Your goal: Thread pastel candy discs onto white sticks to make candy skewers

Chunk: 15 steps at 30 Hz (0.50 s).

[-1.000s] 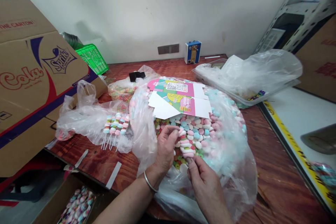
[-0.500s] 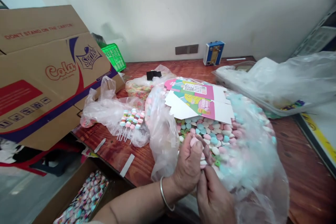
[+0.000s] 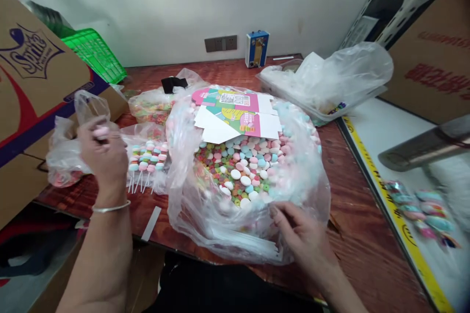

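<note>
Raised at the left, my left hand [image 3: 105,151] is closed around pink candy [image 3: 101,132], partly hidden by the fingers and slightly blurred. Just right of it, several candy skewers [image 3: 147,156] with white sticks lie side by side on clear plastic. My right hand [image 3: 299,227] is at the near right rim of a large clear plastic bag [image 3: 187,222], its thumb and forefinger drawn together; whether they pinch the plastic is hard to see. Inside the bag are pink, blue and white candies [image 3: 253,156] and small coloured rings [image 3: 216,166]. White sticks [image 3: 242,244] lie at its near edge.
A printed card box [image 3: 235,115] lies flat on the candies. Behind stand a bag of candy rings [image 3: 152,107], a green basket [image 3: 97,54] and a blue device [image 3: 257,49]. Cartons [image 3: 33,73] flank the left; a plastic-covered tub [image 3: 323,93] stands right.
My hands have parted. The left has swung left with pink candy to beside the skewers, while the right has come to the bag's near rim. The view has turned right.
</note>
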Tool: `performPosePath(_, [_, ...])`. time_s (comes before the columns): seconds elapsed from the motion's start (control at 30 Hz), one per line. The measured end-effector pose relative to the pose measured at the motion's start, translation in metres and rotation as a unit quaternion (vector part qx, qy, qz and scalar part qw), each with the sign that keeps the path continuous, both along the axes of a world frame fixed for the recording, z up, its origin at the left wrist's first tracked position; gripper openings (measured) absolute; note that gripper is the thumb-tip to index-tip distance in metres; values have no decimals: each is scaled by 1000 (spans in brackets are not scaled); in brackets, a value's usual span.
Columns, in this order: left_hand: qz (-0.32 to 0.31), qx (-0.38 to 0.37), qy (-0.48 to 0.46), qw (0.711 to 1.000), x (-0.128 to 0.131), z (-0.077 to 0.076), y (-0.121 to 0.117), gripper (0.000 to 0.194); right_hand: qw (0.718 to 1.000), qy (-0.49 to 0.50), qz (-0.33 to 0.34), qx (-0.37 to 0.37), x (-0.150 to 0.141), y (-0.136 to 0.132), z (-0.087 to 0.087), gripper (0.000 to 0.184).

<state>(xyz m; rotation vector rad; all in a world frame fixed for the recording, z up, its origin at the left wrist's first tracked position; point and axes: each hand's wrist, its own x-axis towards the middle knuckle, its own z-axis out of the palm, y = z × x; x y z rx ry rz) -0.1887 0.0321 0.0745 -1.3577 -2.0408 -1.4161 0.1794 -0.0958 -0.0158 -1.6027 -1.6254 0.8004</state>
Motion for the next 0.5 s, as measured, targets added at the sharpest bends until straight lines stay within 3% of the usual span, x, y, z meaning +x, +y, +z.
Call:
performPosePath(0.07, [37, -154, 57, 986, -25, -35, 25, 33, 998, -32, 55, 0, -7, -12, -12, 28])
performPosePath(0.17, [26, -228, 62, 971, -37, -84, 41, 37, 985, -124, 121, 23, -20, -29, -29, 26])
performPosePath(0.23, [18, -246, 73, 966, -35, -104, 41, 42, 966, -214, 136, 53, -28, -37, -39, 18])
performPosePath(0.37, [14, -236, 54, 970, -35, -113, 37, 58, 920, -351, 146, 94, -38, -43, -51, 16])
performPosePath(0.5, [-30, -237, 13, 971, -46, -107, 34, 66, 915, -352, 150, 131, -33, -44, -48, 18])
